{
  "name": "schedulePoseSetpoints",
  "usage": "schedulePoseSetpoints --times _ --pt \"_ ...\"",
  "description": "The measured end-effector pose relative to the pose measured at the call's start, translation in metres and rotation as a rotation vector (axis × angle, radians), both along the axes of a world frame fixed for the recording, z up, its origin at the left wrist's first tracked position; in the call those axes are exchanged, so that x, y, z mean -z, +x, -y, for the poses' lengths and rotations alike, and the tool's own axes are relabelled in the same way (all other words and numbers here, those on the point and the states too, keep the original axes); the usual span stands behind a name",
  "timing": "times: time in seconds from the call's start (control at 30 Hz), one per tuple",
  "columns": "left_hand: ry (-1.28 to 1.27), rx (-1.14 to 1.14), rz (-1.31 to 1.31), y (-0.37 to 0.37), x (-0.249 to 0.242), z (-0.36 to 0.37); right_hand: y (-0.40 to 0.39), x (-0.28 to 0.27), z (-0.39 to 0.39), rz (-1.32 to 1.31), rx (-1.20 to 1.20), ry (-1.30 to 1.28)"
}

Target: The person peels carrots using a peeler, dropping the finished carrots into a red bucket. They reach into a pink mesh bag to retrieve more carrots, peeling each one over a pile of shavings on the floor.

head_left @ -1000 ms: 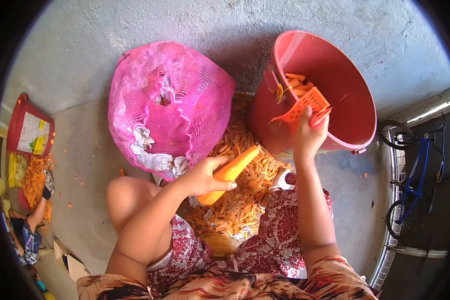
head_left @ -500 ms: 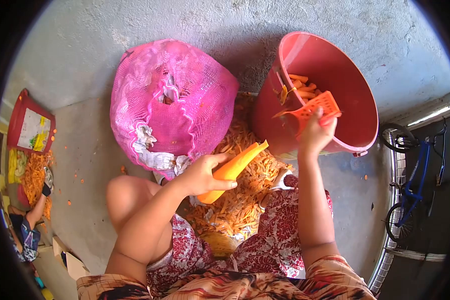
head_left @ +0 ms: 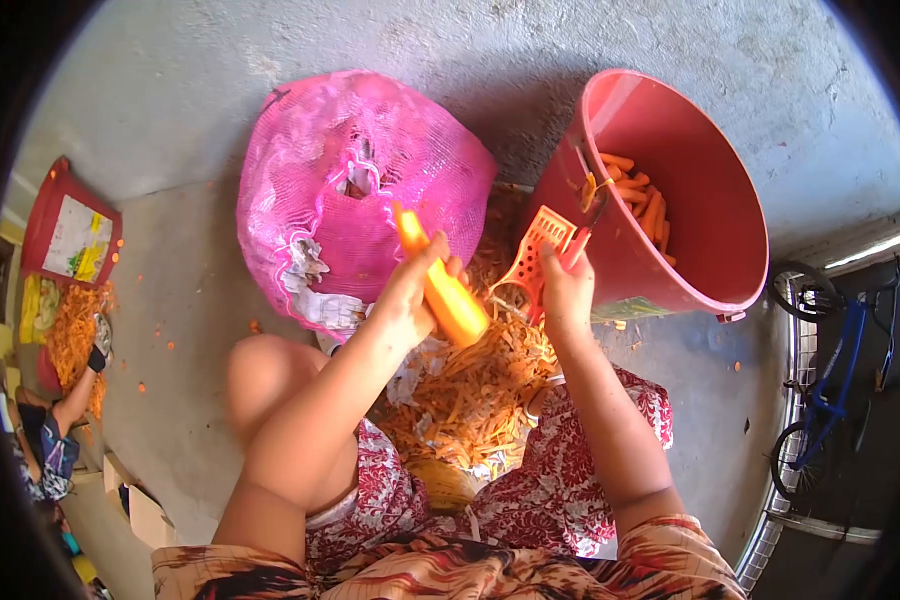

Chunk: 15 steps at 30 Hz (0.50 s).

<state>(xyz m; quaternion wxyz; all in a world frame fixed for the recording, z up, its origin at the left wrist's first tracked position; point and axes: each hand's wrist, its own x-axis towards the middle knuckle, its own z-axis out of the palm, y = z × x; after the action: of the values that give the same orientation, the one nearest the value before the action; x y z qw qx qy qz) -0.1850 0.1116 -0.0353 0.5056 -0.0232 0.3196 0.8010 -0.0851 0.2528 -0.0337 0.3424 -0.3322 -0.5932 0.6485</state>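
Note:
My left hand (head_left: 407, 295) is wrapped round a bright orange peeled carrot (head_left: 456, 308), tilted with its narrow end up and to the left. In my right hand (head_left: 568, 298) is an orange plastic peeler (head_left: 542, 240) with a perforated face, held just right of the carrot and apart from it. Beneath both hands a heap of carrot peelings (head_left: 475, 395) covers the floor between my legs. Several peeled carrots (head_left: 652, 212) lie inside the red bucket (head_left: 700, 130), which leans beyond my right hand.
A pink mesh sack (head_left: 280, 165) with paper in it stands by the wall, ahead and left. At far left are another red bucket (head_left: 45, 225), more peelings (head_left: 75, 325) and a person's gloved hand (head_left: 100, 350). A blue bicycle (head_left: 838, 365) is at the right.
My right hand has moved left and down from the bucket's opening with the peeler. My left hand has turned the carrot, so its narrow end now points up-left instead of up-right.

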Motion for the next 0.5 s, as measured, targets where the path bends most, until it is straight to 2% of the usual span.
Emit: schedulePoseSetpoints --times 0.03,0.07,0.13,0.23,0.37,0.5 --pt "0.002 -0.125 0.136 -0.002 0.001 -0.005 -0.001 0.005 0.0 -0.006 0.001 -0.055" --pt "0.128 -0.223 0.131 -0.004 0.003 -0.009 0.0 0.007 0.0 -0.009 0.003 -0.109" --pt "0.313 -0.215 0.217 -0.009 0.0 -0.007 -0.001 0.003 -0.005 -0.059 0.083 -0.215" --pt "0.335 -0.097 0.183 -0.005 -0.002 -0.005 -0.001 0.002 -0.018 -0.126 0.126 -0.291" --pt "0.228 0.027 0.039 0.001 0.003 -0.011 -0.002 -0.004 -0.016 -0.19 0.115 -0.314" --pt "0.184 0.04 -0.053 0.004 -0.004 -0.01 0.001 -0.002 -0.02 -0.226 0.093 -0.288"
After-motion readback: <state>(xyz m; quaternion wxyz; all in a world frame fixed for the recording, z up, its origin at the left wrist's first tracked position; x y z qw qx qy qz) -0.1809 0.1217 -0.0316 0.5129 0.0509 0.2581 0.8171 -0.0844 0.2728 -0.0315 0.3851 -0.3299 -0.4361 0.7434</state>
